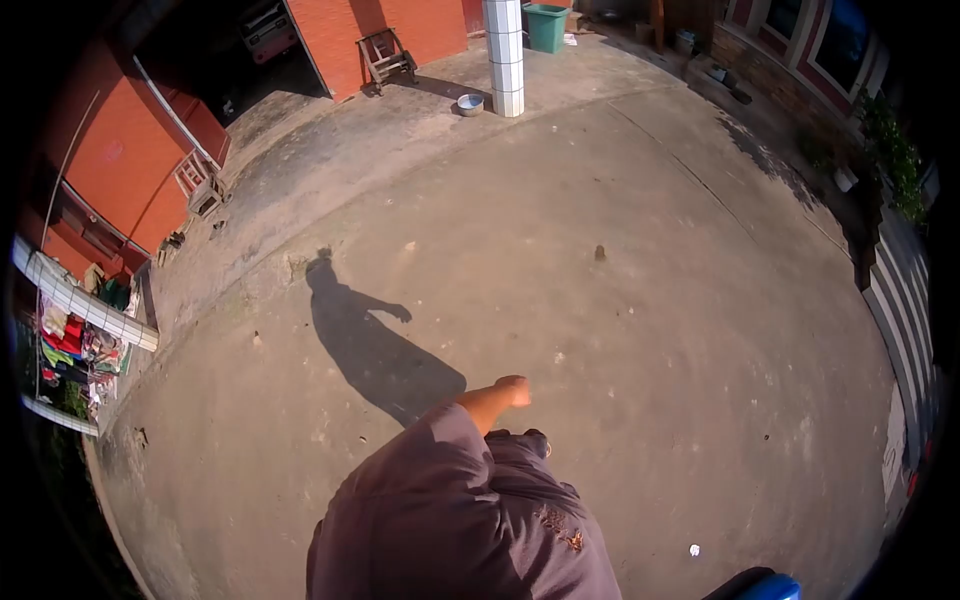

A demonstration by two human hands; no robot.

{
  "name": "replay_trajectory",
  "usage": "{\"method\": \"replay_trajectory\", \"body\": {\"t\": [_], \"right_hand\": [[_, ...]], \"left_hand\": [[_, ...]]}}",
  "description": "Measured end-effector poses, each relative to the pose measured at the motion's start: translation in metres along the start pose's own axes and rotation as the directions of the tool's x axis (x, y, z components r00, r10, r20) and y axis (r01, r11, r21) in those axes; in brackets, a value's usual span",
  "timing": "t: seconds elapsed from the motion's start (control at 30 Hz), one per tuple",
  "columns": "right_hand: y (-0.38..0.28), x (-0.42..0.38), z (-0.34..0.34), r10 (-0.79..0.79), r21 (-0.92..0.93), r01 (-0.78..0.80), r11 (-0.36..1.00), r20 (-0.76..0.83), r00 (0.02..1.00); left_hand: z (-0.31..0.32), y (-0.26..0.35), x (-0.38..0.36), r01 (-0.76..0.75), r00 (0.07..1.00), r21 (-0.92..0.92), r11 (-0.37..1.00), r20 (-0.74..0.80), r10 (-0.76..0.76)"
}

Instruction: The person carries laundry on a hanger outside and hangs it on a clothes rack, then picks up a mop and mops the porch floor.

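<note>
My left hand (514, 390) reaches forward from a dark, loose sleeve (400, 510), low in the middle of the view. Its fingers look curled into a loose fist, and nothing shows in them. Bare concrete ground (620, 330) lies beyond it. Just below the hand, part of a shoe (540, 440) shows past the dark clothing. My right hand is out of view. A blue object (775, 588), cut off by the bottom edge, sits at the lower right beside something dark; what it is cannot be made out.
A tiled pillar (505, 60), metal basin (470, 104) and green bin (546, 28) stand ahead. Wooden chairs (385, 60) are by the orange wall (345, 40). Clothes (75, 340) hang at left. Ridged sheeting (895, 300) edges the right. A white scrap (694, 550) lies nearby.
</note>
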State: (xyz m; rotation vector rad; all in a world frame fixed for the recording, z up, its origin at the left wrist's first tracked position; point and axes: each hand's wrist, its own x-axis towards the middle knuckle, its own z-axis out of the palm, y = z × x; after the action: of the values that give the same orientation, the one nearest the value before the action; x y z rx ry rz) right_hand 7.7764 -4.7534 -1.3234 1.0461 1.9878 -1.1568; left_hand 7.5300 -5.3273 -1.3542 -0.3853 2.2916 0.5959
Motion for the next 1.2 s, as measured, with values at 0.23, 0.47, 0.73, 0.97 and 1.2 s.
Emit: {"method": "replay_trajectory", "body": {"t": [0.23, 0.47, 0.73, 0.97, 1.2], "right_hand": [[-0.083, 0.147, -0.148, 0.182, 0.166, -0.164, 0.972, -0.099, 0.978], [-0.172, 0.36, -0.36, 0.205, 0.29, -0.139, 0.947, -0.21, 0.956], [-0.554, 0.553, -0.545, -0.496, 0.039, 0.514, 0.857, -0.211, 0.842], [-0.609, 0.726, -0.693, -0.234, -0.052, 0.229, 0.972, -0.282, 0.93], [-0.518, 0.796, -0.887, 0.414, 0.443, -0.205, 0.873, -0.451, 0.791]], "left_hand": [[-0.132, 0.403, 0.121, -0.604, 0.789, -0.2, 0.771, -0.284, 0.544], [-0.069, 0.473, 0.278, -0.157, 0.987, 0.093, 0.983, 0.008, 0.157], [-0.075, 0.55, 0.373, 0.448, 0.871, -0.319, 0.835, 0.366, -0.328], [-0.111, 0.89, 0.611, -0.188, 0.924, 0.396, 0.899, 0.383, 0.025], [-0.215, 1.438, 0.731, -0.457, 0.869, -0.275, 0.846, 0.065, 0.49]]}}
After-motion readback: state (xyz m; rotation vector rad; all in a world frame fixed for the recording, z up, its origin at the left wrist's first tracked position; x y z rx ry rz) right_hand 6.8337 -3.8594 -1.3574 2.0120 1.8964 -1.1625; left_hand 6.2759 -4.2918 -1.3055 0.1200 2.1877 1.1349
